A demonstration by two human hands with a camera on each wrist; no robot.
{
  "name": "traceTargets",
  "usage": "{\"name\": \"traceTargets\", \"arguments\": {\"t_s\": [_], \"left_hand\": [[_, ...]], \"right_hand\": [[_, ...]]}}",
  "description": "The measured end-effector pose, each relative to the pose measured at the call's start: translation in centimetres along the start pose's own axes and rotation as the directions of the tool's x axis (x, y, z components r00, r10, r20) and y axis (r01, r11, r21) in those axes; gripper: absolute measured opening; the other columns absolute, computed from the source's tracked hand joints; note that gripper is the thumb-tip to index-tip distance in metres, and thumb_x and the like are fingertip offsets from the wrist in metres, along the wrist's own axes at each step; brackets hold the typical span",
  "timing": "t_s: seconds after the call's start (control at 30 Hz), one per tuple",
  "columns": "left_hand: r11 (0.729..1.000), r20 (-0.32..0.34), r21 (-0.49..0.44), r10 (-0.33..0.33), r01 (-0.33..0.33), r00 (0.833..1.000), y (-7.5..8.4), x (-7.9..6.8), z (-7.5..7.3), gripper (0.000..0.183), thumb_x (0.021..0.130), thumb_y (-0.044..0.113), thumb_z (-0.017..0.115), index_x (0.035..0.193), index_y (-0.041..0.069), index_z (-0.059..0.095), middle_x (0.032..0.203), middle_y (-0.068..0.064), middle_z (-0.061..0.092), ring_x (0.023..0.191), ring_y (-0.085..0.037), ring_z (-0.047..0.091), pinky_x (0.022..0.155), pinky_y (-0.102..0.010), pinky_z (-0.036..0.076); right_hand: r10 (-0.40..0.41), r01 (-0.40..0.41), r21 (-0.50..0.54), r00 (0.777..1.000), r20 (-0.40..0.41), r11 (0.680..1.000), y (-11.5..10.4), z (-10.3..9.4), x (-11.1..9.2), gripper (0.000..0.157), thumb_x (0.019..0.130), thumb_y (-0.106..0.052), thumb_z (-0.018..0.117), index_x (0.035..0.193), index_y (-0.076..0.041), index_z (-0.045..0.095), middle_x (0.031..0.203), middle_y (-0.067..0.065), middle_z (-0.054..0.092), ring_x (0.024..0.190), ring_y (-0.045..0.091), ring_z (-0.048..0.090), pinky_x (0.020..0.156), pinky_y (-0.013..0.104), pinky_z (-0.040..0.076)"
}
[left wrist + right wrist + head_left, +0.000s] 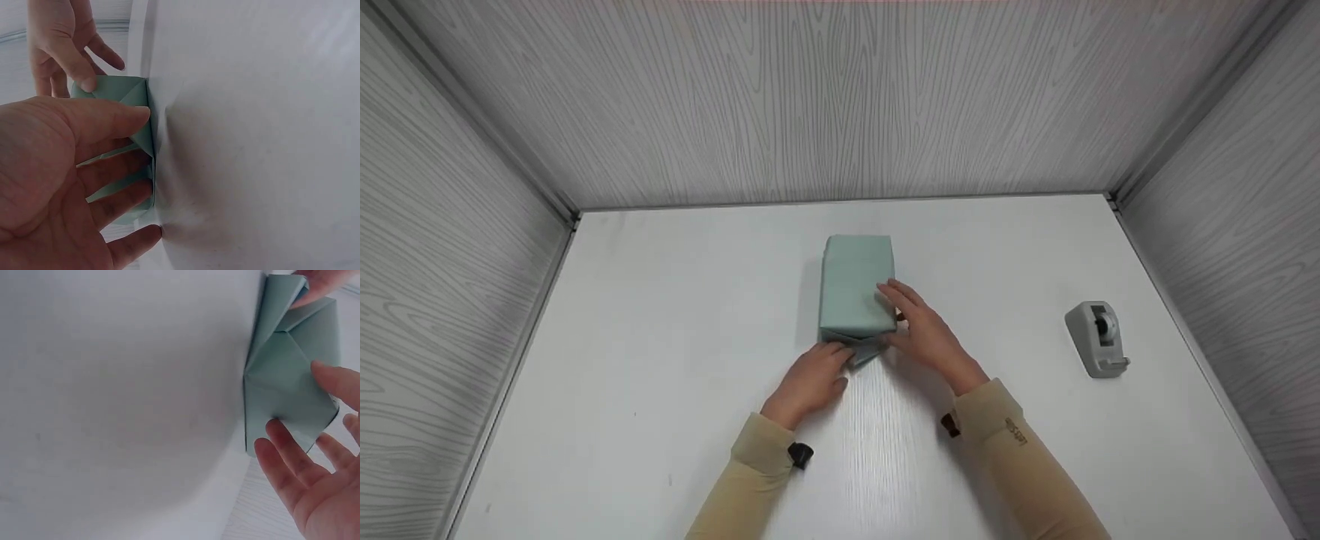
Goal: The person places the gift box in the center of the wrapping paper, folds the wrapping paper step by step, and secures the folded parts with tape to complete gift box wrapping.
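Observation:
A box wrapped in pale green paper (pixel 855 277) lies on the white table. At its near end the paper forms a pointed, folded flap (pixel 868 352), with creases clear in the right wrist view. My left hand (pixel 810 379) is at the near left corner, its extended fingers against the folded paper; in the left wrist view they partly cover the end. On the near right side is my right hand (pixel 928 334), fingers spread along the side and top edge. Its thumb touches the folded end (pixel 287 377) in the right wrist view.
A grey tape dispenser (pixel 1099 339) stands on the right part of the white table (pixel 660 337). Wood-grain panels (pixel 840 105) wall the table at the back, left and right. Dark wrist straps show at both cuffs.

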State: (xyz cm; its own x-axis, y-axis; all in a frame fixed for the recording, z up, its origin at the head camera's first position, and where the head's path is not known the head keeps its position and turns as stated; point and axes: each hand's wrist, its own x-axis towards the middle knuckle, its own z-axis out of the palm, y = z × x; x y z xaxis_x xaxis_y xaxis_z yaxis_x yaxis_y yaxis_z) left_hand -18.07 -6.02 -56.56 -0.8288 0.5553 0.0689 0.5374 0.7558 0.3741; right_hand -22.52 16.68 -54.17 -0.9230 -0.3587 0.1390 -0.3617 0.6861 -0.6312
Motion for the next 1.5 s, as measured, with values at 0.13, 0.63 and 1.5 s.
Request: {"name": "traceTargets", "arguments": {"t_s": [0.13, 0.63, 1.5], "left_hand": [[1.0, -0.002, -0.011, 0.003, -0.003, 1.0, 0.0, 0.0, 0.1, 0.04, 0.09, 0.007, 0.067, 0.128, -0.002, 0.06, 0.125, -0.015, 0.059, 0.117, -0.032, 0.055, 0.098, -0.043, 0.044], [0.999, 0.007, -0.046, -0.002, 0.003, 1.0, -0.2, -0.2, 0.1, 0.04, 0.09, 0.007, 0.066, 0.129, -0.002, 0.059, 0.127, -0.015, 0.06, 0.119, -0.032, 0.054, 0.101, -0.043, 0.042], [0.998, 0.003, 0.036, 0.057, -0.057, 0.998, -0.2, -0.5, 0.1, 0.034, 0.089, 0.005, 0.067, 0.123, 0.005, 0.066, 0.128, -0.015, 0.059, 0.121, -0.032, 0.053, 0.1, -0.043, 0.043]], "right_hand": [[-0.046, 0.034, -0.074, 0.985, -0.165, 0.997, -0.8, -0.4, -0.6, 0.058, 0.082, -0.006, 0.079, 0.136, -0.014, 0.056, 0.149, 0.004, 0.039, 0.116, 0.028, 0.056, 0.088, 0.041, 0.05], [-0.214, 0.264, -0.236, 0.952, 0.217, 0.935, -2.8, 1.5, -3.8, 0.025, 0.092, 0.0, 0.062, 0.117, -0.003, 0.067, 0.117, 0.007, 0.064, 0.108, 0.021, 0.061, 0.09, 0.039, 0.05], [-0.339, 0.455, -0.36, 0.877, 0.341, 0.815, -1.7, 2.3, -4.7, 0.035, 0.09, 0.005, 0.065, 0.119, -0.014, 0.071, 0.118, 0.012, 0.061, 0.103, 0.025, 0.062, 0.085, 0.039, 0.053]]}}
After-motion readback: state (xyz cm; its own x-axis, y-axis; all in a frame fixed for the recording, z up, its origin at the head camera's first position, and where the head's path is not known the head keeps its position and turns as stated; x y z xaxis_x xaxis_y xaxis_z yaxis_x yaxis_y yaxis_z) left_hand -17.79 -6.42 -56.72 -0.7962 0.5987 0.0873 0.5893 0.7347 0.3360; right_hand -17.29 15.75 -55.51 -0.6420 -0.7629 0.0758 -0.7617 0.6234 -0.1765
